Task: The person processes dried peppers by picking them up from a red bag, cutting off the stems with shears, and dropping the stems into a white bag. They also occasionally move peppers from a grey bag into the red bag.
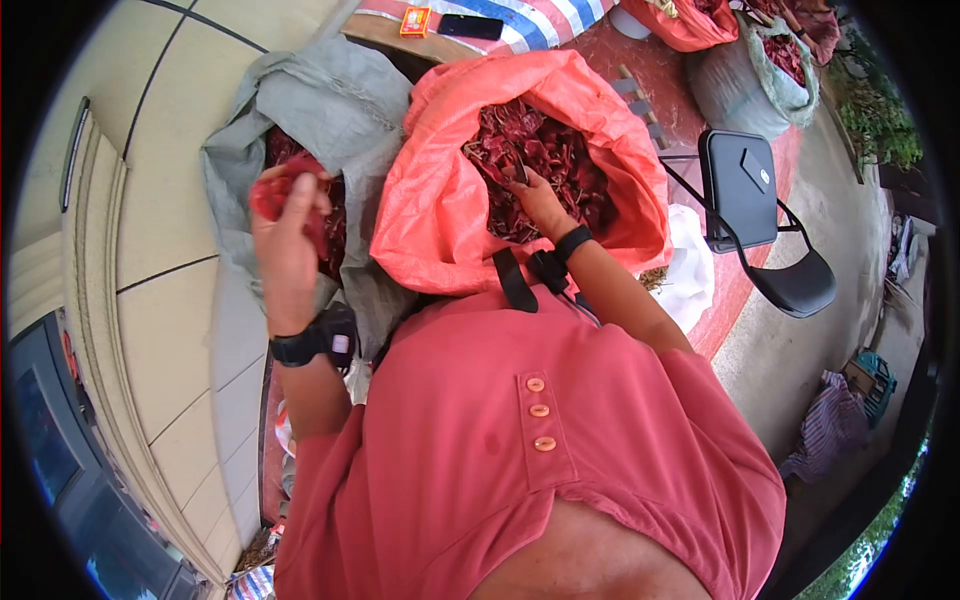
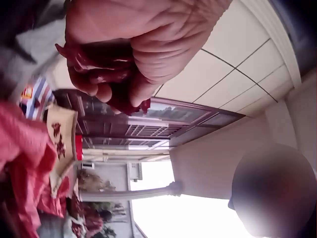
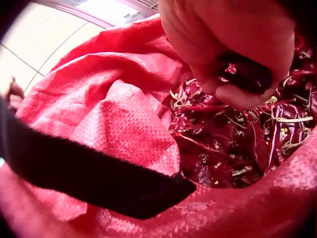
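Observation:
Dried red chillies (image 1: 515, 200) fill an orange-red woven sack (image 1: 430, 215). Over them the right hand (image 1: 543, 207) grips a small dark object (image 1: 519, 172); in the right wrist view the fingers of that hand (image 3: 233, 54) curl round this dark thing (image 3: 245, 74), which I cannot identify. The left hand (image 1: 287, 255) is raised over a grey sack (image 1: 350, 100) and holds several red chillies (image 1: 285, 200), blurred in the head view. In the left wrist view, fingers and thumb of the left hand (image 2: 143, 44) curl round those chillies (image 2: 106, 67). More chillies lie in the grey sack.
Beyond the sacks, a striped cloth (image 1: 540, 25) carries a phone (image 1: 470, 27) and a small orange box (image 1: 415, 22). A black folding chair (image 1: 740, 185) stands on the right. Another filled sack (image 1: 735, 90) stands behind it. A tiled wall (image 1: 165, 220) is on the left.

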Tool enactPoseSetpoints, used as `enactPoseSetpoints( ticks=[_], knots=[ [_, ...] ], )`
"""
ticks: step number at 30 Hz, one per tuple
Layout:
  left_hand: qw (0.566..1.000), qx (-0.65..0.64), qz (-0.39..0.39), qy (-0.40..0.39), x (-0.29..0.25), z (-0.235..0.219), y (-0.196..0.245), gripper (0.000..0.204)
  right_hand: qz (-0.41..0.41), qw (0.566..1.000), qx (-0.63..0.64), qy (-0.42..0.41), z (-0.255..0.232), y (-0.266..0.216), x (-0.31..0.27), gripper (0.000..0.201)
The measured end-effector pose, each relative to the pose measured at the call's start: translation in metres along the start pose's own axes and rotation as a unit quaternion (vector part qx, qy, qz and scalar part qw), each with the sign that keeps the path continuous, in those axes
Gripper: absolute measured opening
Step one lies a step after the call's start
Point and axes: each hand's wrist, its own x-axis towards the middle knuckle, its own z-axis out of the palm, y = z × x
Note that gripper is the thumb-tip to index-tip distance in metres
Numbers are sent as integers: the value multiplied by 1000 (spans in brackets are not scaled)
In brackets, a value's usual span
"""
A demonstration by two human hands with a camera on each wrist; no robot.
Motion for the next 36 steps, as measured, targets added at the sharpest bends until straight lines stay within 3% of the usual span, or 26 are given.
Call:
enactPoseSetpoints(
  ticks=[1, 3, 6, 9, 11, 12, 13, 14, 15, 16, 17, 19, 23, 26, 27, 29, 30, 35, 36],
  knots=[
    [998, 42, -9, 53, 6, -16, 1, 16, 24, 1000, -4, 7, 1, 2, 6, 24],
    [984, 114, -62, 124, 20, -66, -20, 43, 72, 997, -13, 21, 1, 16, 22, 25],
    [902, 406, -15, 145, 25, -99, -49, 57, 69, 997, 2, 33, 0, 16, 21, 20],
    [865, 464, -25, 188, 8, -56, -29, 62, 35, 995, -35, 82, -12, 21, 6, 17],
    [937, 300, 60, 168, 0, -25, -28, 43, -16, 989, -74, 127, -19, 16, 1, 17],
    [946, 293, 73, 120, -4, -5, -23, 35, -129, 941, -242, 201, -21, 14, -5, 21],
    [951, 286, 86, 72, -8, 15, -17, 28, -164, 921, -282, 215, -22, 4, -17, 21],
    [938, 331, 106, -11, -12, 34, -10, 25, -142, 926, -284, 203, -19, -18, -36, 21],
    [914, 374, 130, -91, -13, 53, -5, 22, -170, 926, -270, 202, -21, -17, -38, 19],
    [911, 346, 144, -172, -13, 71, -8, 28, -235, 911, -270, 202, -22, -20, -43, 18],
    [900, 317, 156, -253, -12, 87, -17, 35, -207, 927, -261, 172, -18, -43, -61, 17],
    [880, 299, 176, -323, -12, 112, -46, 43, -230, 938, -220, 136, -14, -69, -86, 15],
    [783, 448, 273, -334, -17, 136, -89, 53, -195, 980, -18, -22, -13, -111, -133, 12],
    [816, 351, 174, -426, -18, 141, -92, 40, -169, 983, 18, -74, -18, -124, -150, 12],
    [845, 277, 156, -431, -21, 141, -89, 31, -175, 981, 31, -82, -20, -123, -151, 14],
    [863, 240, 53, -442, -29, 141, -80, 24, -169, 978, 88, -82, -18, -126, -155, 17],
    [870, 214, 46, -443, -32, 141, -85, 22, -171, 975, 126, -67, -15, -127, -157, 20],
    [869, 233, 57, -434, -38, 137, -86, 30, -163, 984, 45, -48, -11, -130, -155, 13],
    [870, 226, 66, -432, -36, 138, -88, 32, -258, 965, -24, -31, -12, -125, -146, 11]
  ],
)
